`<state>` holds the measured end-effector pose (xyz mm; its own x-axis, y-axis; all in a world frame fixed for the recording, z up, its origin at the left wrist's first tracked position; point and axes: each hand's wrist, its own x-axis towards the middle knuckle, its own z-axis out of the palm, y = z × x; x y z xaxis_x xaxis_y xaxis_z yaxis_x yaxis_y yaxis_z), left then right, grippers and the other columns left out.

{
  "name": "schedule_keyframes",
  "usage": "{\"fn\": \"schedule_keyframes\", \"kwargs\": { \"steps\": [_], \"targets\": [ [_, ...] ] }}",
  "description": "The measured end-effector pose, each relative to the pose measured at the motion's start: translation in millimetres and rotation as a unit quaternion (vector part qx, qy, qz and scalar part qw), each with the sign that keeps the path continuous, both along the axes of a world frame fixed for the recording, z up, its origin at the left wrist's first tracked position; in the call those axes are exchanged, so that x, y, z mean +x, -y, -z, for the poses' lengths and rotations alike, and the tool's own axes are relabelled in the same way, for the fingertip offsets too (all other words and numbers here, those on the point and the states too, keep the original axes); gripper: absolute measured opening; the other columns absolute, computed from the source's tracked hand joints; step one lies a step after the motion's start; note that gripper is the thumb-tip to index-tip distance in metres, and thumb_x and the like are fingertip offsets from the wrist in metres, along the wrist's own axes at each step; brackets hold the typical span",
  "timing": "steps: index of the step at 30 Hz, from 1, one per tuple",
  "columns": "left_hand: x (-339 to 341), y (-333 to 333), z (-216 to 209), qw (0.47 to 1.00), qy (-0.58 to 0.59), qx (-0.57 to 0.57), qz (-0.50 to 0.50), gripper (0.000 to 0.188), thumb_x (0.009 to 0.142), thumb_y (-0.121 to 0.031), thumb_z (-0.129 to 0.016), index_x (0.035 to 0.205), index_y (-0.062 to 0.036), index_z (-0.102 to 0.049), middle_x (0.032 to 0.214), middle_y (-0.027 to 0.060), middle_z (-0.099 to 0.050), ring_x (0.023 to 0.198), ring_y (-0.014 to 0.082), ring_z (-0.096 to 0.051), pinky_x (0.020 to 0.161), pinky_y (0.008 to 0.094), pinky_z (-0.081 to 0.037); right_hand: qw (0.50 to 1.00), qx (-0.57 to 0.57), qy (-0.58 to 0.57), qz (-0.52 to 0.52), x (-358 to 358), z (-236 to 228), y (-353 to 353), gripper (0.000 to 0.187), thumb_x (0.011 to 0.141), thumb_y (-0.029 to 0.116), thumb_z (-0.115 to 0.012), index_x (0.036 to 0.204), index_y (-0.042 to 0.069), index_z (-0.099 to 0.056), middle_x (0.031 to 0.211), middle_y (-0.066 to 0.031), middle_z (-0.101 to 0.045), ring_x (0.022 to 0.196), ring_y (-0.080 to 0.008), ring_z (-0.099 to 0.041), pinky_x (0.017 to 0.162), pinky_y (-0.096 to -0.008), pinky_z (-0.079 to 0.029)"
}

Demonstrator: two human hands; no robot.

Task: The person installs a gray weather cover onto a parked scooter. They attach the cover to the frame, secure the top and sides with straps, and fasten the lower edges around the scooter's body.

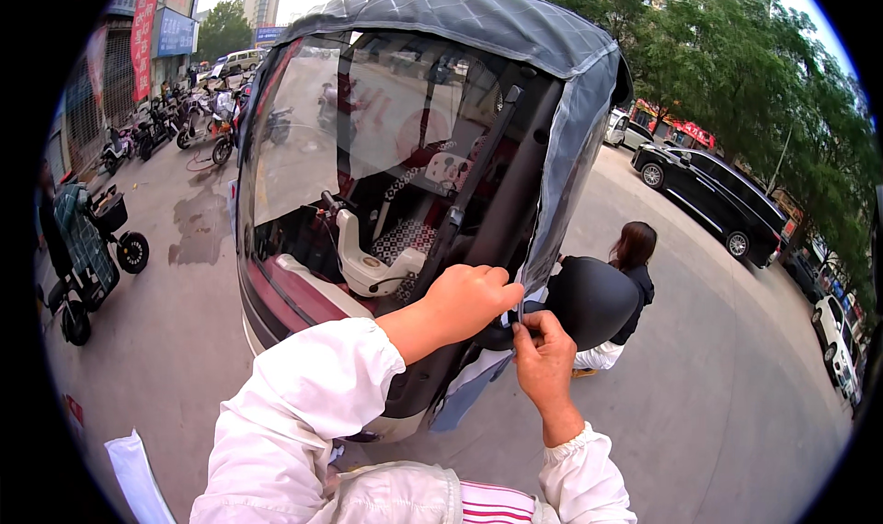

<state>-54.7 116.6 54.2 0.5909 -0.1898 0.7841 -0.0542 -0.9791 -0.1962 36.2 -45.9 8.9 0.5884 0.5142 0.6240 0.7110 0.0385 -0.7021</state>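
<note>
A small covered tricycle stands before me, with a clear windshield [303, 147] and a quilted dark grey cover [451, 14] over its roof. The cover's side flap [561, 184] hangs down the right front pillar. My left hand [464, 301] is closed, its fingers pinching the flap's pale lower edge. Just below and to the right, my right hand [547, 354] pinches the same edge, thumb against fingers, beside the stem of the black side mirror [593, 299]. What lies inside the fingertips is mostly hidden. Below my hands a blue-grey piece of cloth [469, 395] hangs along the body.
A person [635, 276] with long hair is low down behind the mirror. A black van [713, 198] and a white car [835, 340] are parked at the right. At the left stand an electric scooter [87, 248] and several more along the shopfronts.
</note>
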Motion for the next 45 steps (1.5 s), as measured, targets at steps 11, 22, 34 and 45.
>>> {"fn": "schedule_keyframes", "kwargs": {
  "steps": [11, 22, 34, 45],
  "targets": [
    [-4, -35, -62, 0.992, 0.038, 0.116, -0.015, 0.01, 0.071, -0.014, -0.071, 0.073, -0.0167, -0.061, 0.068, -0.0039, -0.058, 0.075, 0.0159, -0.061, 0.056, 0.0317, -0.049, 0.991, -0.015, -0.129, -0.032, -10, -16, 8, 0.008, 0.093, 0.0, -0.068, 0.091, -0.001, -0.061, 0.073, -0.0006, -0.06, 0.055, -0.0059, -0.056, 0.048, -0.0233, -0.047],
    [-24, -108, -155, 0.981, 0.187, 0.043, 0.0, 0.008, 0.081, -0.008, -0.07, 0.078, -0.0114, -0.063, 0.072, 0.0026, -0.064, 0.075, 0.0254, -0.064, 0.061, 0.0382, -0.052, 0.988, -0.022, -0.154, -0.013, -11, -14, 6, 0.009, 0.093, 0.001, -0.069, 0.091, -0.001, -0.061, 0.074, -0.0026, -0.062, 0.057, -0.0083, -0.06, 0.05, -0.0242, -0.048],
    [18, -84, -150, 0.43, -0.006, -0.71, 0.558, 0.006, 0.101, -0.004, -0.056, 0.101, -0.0051, -0.051, 0.107, 0.0207, -0.072, 0.107, 0.0301, -0.072, 0.102, 0.0433, -0.056, 0.989, -0.049, -0.133, 0.039, -25, 15, 4, 0.023, 0.102, 0.016, -0.064, 0.115, -0.002, -0.071, 0.098, -0.0052, -0.076, 0.066, -0.0103, -0.067, 0.055, -0.0248, -0.05],
    [37, -89, -146, 0.409, -0.095, -0.667, 0.616, 0.019, 0.109, -0.031, -0.051, 0.11, -0.0115, -0.047, 0.079, -0.0021, -0.04, 0.069, 0.0097, -0.039, 0.066, 0.0279, -0.039, 0.875, -0.088, 0.355, 0.316, -63, -4, -21, 0.058, 0.08, 0.018, -0.071, 0.134, -0.002, -0.061, 0.126, -0.019, -0.061, 0.114, -0.0353, -0.058, 0.097, -0.0466, -0.044]
  ]
}}
